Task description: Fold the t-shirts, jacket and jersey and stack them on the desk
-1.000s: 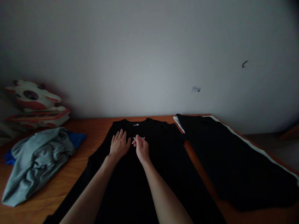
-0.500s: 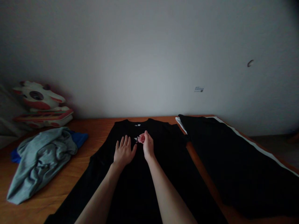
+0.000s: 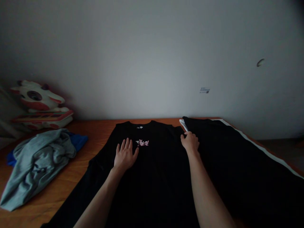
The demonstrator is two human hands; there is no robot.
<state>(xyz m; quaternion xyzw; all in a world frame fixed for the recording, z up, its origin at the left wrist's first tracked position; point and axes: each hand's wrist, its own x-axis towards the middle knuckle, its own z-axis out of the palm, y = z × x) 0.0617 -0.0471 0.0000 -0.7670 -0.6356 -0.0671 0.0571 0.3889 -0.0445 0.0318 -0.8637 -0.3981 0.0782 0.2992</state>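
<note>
A black crew-neck shirt (image 3: 156, 177) lies face up in the lower centre of the frame, its neckline toward the top, with a pink-and-white chest print (image 3: 142, 143) and a small white neck label (image 3: 140, 127). The left hand (image 3: 125, 155) is spread on the shirt just left of the print, fingers slightly parted. The right hand (image 3: 190, 142) is curled at the shirt's right edge; whether it pinches cloth cannot be told, black on black.

That edge looks like the weak spot: a second black garment (image 3: 239, 167), with a white strip along its far side and a white corner (image 3: 184, 124) near the right fingers, lies so near that a grip there might catch both layers. A pull with the right hand could also skew the shirt or ruck the chest if the left palm presses too lightly. Poor light makes creases hard to spot.

No container can be made out. The nearest to contents is at the left of the frame, where a crumpled grey garment (image 3: 45, 158) lies over blue cloth (image 3: 79, 142); what its folds hide cannot be seen. Behind it, a cow-shaped toy keyboard (image 3: 42, 117) stands on the wood-toned bench (image 3: 97, 129), near the wall (image 3: 142, 63).
</note>
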